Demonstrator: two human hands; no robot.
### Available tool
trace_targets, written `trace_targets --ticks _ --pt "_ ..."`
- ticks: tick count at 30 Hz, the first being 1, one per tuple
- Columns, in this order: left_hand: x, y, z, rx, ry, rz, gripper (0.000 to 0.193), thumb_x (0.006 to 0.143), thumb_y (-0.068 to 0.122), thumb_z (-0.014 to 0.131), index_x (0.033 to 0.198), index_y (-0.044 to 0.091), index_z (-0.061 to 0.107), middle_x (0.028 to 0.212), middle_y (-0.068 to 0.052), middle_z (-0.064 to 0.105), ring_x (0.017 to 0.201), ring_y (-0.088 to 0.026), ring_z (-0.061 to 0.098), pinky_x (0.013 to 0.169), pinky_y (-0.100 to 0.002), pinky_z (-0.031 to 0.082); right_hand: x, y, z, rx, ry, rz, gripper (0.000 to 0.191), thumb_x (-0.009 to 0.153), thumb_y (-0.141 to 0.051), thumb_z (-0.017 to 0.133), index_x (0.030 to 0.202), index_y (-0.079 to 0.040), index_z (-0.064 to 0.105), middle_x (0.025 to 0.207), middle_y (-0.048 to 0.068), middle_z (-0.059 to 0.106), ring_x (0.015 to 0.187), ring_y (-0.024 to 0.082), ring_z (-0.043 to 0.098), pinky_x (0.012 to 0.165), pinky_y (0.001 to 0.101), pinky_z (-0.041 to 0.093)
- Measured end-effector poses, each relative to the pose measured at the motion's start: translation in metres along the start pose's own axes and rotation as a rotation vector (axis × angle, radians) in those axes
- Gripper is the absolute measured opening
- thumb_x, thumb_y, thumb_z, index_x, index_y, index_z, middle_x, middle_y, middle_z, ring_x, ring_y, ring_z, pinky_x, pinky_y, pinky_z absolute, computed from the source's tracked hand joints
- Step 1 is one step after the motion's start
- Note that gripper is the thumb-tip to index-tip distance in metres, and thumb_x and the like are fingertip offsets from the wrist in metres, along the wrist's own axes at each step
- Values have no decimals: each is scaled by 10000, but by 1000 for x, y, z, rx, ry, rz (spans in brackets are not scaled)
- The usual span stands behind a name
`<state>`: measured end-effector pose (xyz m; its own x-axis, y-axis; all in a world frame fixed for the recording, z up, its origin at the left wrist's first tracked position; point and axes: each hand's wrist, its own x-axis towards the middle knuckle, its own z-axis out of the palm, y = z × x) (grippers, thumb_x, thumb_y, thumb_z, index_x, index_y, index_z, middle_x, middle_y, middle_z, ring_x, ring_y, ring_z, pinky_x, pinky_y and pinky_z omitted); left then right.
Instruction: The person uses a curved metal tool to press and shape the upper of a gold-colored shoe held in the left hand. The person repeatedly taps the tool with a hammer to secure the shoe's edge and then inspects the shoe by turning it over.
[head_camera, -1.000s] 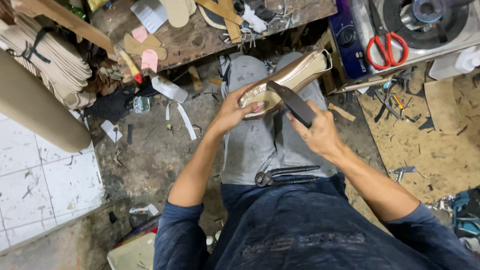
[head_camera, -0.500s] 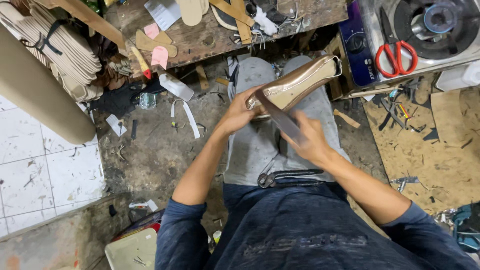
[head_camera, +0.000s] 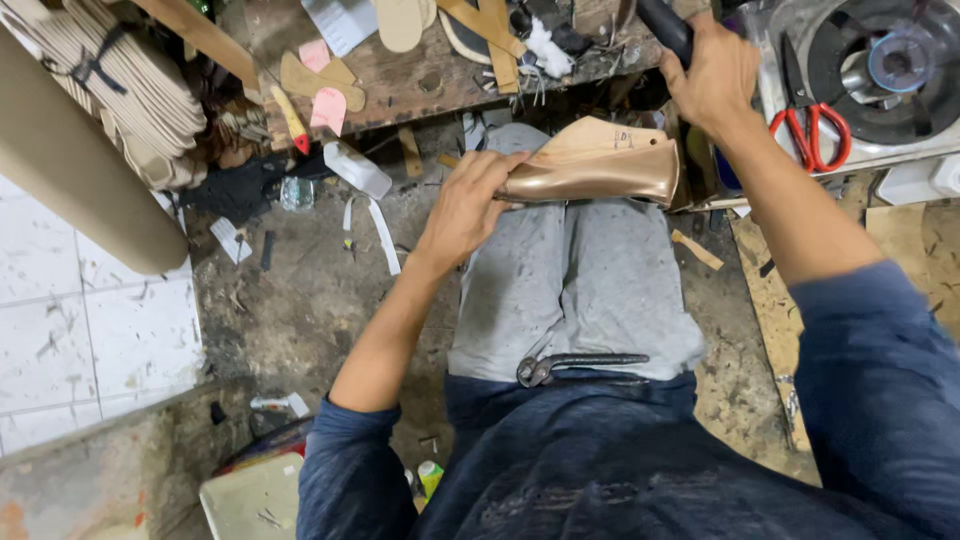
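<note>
While steadying the shoe (head_camera: 600, 170), left hand (head_camera: 468, 205); right hand (head_camera: 712, 72) around dark handle (head_camera: 664, 28).

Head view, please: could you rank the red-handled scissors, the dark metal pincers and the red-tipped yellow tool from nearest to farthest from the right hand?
Measured from the right hand, raised at the bench edge with its grip on a dark handle:
1. Red-handled scissors, just to its right on the metal stove top.
2. Red-tipped yellow tool, far left on the wooden bench.
3. Dark metal pincers, low on the lap.

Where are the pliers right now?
In the head view the pliers lie across the person's lap, low centre, on the grey trousers just above the dark blue shirt; neither hand touches them.
</note>
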<state>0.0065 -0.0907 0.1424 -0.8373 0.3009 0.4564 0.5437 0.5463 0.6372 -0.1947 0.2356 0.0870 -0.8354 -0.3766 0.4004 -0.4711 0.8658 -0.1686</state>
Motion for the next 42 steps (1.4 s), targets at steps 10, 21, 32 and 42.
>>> trace_targets --ticks 10,21,32,42 --pt "-13 -25 3 -37 -13 -61 662 745 -124 700 1371 68 604 1180 -118 642 1110 -347 582 981 -434 486 23 18 54 -206 166 -64 417 770 -320 808 1091 -83 685 1018 146 720 916 312 735 784 431 575" --pt "-25 -28 45 -882 508 -481 676 895 197 676 1505 151 388 1428 -64 519 1314 -263 550 1041 -407 544 -100 -117 -81 1046 -593 530 542 907 -391 737 1294 -14 694 1077 105 757 977 181 674 876 309 527" --pt "-14 10 107 -1750 177 -476 1051 970 837 216 1526 -23 453 1334 -190 658 982 -283 696 870 -450 605 -191 -220 -120 970 -9 150 609 985 -253 672 1483 20 453 1498 248 386 1402 363 483 1160 464 466" --pt "-21 72 91 -1872 210 -618 906 1056 725 274 1538 -25 432 1331 -208 624 1173 -310 667 1048 -473 545 -213 -187 -118 581 172 -158 574 880 -45 663 1422 11 483 1507 238 478 1442 416 470 1208 513 405"
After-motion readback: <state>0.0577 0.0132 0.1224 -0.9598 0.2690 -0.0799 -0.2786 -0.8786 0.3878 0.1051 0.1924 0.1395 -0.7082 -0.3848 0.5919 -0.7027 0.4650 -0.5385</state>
